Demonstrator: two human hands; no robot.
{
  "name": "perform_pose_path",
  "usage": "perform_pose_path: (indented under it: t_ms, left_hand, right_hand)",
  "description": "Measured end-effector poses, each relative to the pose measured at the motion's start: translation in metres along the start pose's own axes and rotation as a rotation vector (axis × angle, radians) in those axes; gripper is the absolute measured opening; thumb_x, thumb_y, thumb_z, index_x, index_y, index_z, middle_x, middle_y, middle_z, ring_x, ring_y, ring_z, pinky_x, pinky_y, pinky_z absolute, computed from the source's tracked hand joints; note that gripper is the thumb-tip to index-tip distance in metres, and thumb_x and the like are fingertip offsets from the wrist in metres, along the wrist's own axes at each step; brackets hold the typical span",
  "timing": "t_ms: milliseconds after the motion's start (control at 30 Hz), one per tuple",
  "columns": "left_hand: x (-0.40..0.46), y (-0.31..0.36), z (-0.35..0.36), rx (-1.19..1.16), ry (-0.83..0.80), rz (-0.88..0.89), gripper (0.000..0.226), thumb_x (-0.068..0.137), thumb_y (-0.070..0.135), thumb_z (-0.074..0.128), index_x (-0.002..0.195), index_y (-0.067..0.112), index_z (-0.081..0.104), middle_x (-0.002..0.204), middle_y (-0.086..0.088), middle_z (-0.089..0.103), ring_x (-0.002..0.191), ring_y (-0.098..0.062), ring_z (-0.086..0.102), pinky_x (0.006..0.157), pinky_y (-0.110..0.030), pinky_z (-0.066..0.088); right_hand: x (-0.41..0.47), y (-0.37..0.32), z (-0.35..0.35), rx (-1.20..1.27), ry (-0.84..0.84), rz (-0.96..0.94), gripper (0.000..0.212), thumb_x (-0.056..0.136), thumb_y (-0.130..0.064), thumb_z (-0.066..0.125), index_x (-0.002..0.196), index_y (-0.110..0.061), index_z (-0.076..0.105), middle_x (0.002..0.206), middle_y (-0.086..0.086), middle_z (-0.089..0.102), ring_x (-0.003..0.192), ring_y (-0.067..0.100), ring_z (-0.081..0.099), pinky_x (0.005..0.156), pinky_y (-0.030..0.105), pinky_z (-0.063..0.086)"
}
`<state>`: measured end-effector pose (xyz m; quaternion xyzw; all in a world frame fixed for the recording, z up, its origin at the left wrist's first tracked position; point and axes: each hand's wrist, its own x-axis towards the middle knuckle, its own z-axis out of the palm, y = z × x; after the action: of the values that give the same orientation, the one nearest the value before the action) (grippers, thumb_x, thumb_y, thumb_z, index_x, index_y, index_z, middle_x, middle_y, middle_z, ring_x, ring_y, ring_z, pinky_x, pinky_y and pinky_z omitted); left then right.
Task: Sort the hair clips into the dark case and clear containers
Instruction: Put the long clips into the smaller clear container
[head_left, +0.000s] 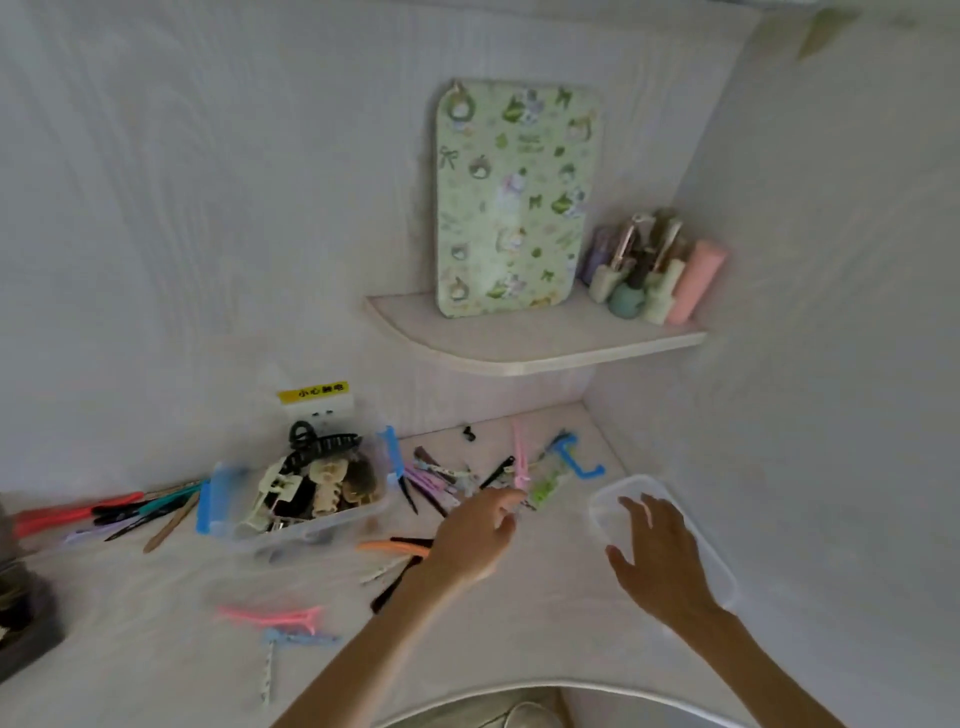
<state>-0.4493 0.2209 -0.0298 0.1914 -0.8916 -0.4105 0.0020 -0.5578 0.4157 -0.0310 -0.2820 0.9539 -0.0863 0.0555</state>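
Both hands reach over the table toward its far right corner. Left hand: fingers curled at the near end of a scattered pile of hair clips; whether the fingertips pinch a clip cannot be told, as blur hides the contact. Right hand: fingers spread and relaxed, grasping nothing, positioned over the clear lid that lies flat near the right edge of the table.

A clear container with blue latches sits left of the pile, near the back edge, filled with claw clips. A second clear container with a blue latch lies just beyond the left hand. A pink clip and a blue clip lie toward the near edge. Long clips fan out near the left edge. The dark case sits at the left edge, partly cut off.
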Motion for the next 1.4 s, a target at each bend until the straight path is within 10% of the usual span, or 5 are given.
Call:
perform_pose_path:
  t_ms: [233,500,800,1033,1400]
  left_hand:
    - [0.039,0.039,0.048,0.114,-0.198,-0.074,0.054,0.099,0.031,0.037,0.148,0.016,0.018,0.15,-0.01,0.032,0.133,-0.026,0.039,0.106,-0.035,0.035]
    - [0.04,0.013,0.032,0.126,-0.078,-0.117,0.054,0.098,0.038,0.038,0.147,0.026,0.018,0.145,0.0,0.042,0.121,-0.018,0.053,0.095,-0.029,0.042]
    - [0.023,-0.025,0.011,-0.017,-0.027,-0.253,0.05,0.089,0.032,0.058,0.134,0.028,0.035,0.13,0.002,0.054,0.11,-0.019,0.057,0.093,-0.037,0.048]
    - [-0.008,-0.027,0.001,0.479,0.045,0.061,0.054,0.092,0.041,0.049,0.143,0.032,0.031,0.156,0.0,0.015,0.143,-0.019,0.018,0.113,-0.035,0.028]
    - [-0.018,-0.021,-0.003,0.634,-0.29,0.123,0.061,0.094,0.048,0.038,0.147,0.033,0.012,0.158,0.005,-0.001,0.145,-0.016,-0.004,0.116,-0.041,0.023]
  right_hand:
    - [-0.011,0.038,0.023,-0.081,-0.272,0.111,0.091,0.09,-0.06,-0.005,0.121,-0.005,0.06,0.118,0.025,0.062,0.103,0.048,0.061,0.072,0.058,0.052]
    - [0.028,0.006,0.008,-0.009,-0.435,-0.33,0.074,0.086,-0.057,0.032,0.148,-0.032,-0.001,0.154,-0.009,-0.018,0.145,0.015,-0.012,0.114,0.037,-0.011]
    - [0.035,0.024,0.017,0.428,-0.024,-0.004,0.037,0.083,-0.016,0.065,0.119,-0.018,0.056,0.122,0.003,0.056,0.116,0.02,0.05,0.095,0.015,0.03]
    - [0.007,0.015,0.006,0.9,-0.81,0.646,0.079,0.084,-0.072,0.031,0.095,-0.003,0.068,0.093,0.011,0.073,0.082,0.022,0.069,0.073,0.029,0.055]
    - [-0.031,-0.019,0.026,1.433,-0.796,0.727,0.041,0.083,-0.035,0.066,0.106,-0.001,0.064,0.103,0.013,0.072,0.089,0.022,0.07,0.065,0.027,0.057]
